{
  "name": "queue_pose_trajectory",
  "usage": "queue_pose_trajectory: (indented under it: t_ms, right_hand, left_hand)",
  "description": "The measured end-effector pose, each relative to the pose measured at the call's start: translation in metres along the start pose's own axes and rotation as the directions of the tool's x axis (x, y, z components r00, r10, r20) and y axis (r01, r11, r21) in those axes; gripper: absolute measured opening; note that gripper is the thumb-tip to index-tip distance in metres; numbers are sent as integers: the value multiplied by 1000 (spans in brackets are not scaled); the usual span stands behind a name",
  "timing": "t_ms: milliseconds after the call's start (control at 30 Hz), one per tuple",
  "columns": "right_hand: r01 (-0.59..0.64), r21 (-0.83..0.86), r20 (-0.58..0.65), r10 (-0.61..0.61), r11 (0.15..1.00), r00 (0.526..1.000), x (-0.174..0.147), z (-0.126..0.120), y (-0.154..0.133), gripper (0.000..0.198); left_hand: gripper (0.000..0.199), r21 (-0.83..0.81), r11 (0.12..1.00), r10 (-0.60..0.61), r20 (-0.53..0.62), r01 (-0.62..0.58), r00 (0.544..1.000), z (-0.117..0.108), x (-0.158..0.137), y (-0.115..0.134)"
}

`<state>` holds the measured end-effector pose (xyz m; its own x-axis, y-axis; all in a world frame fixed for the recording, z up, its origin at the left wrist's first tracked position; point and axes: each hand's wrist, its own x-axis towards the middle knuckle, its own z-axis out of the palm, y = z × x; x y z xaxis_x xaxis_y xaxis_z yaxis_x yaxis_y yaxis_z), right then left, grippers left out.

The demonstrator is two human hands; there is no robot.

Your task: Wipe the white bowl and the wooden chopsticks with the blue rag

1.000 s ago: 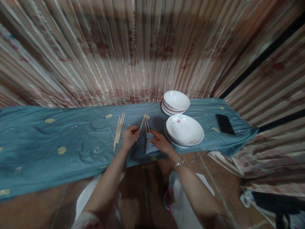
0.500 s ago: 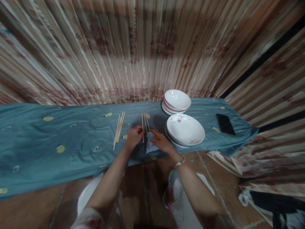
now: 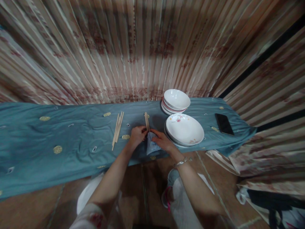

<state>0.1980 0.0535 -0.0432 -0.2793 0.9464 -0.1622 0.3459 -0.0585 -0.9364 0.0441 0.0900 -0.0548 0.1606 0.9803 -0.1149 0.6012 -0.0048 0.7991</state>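
Your left hand (image 3: 138, 135) now closes on the gathered chopsticks (image 3: 146, 120), the once-separate one lying against the others, so they form a single bundle at the far edge of the blue-grey cloth (image 3: 152, 144) your right hand (image 3: 162, 140) grips.

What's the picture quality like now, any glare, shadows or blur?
Head view: dim overall, small glints inside the back bowl, a soft shadow on the cloth left of it; head view again: left hand and right hand slightly soft, detail hard to read, curtain folds fanning outward toward the top.
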Motion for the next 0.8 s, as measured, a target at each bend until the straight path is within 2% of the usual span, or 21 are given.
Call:
queue_pose_trajectory:
  t_ms: [133, 300, 400, 500, 600, 700, 800]
  right_hand:
    - [-9, -43, -15, 8, 999, 1000, 2, 0, 3, 53]
    - [100, -111, -91, -111, 989, 990, 1, 2, 7, 53]
    - [102, -148, -131, -122, 984, 984, -7, 2, 4, 54]
    - [89, -148, -153, -112, 985, 982, -21, 1, -5, 54]
    - [45, -135, -148, -66, 990, 987, -32, 0, -15, 54]
    - [23, -102, -136, -37, 994, 990, -34, 2, -22, 52]
    - [43, -79, -134, -53, 996, 990, -31, 9, -24, 51]
  left_hand:
    - [21, -21, 1000, 22, -17, -22, 1000, 4, 2, 3]
    - [25, -99, 995, 29, -9, -29, 1000, 5, -1, -2]
    - [28, -99, 994, 37, -53, -42, 998, -1, -9, -9]
    - [23, -28, 994, 104, -181, -110, 978, -17, -19, -20]
    - [18, 95, 981, 191, -293, -170, 937, -43, -28, -35]
    - [17, 240, 967, 166, -359, -81, 918, -68, -38, -50]
    - [18, 382, 924, 124, -344, 17, 931, -84, -47, -62]
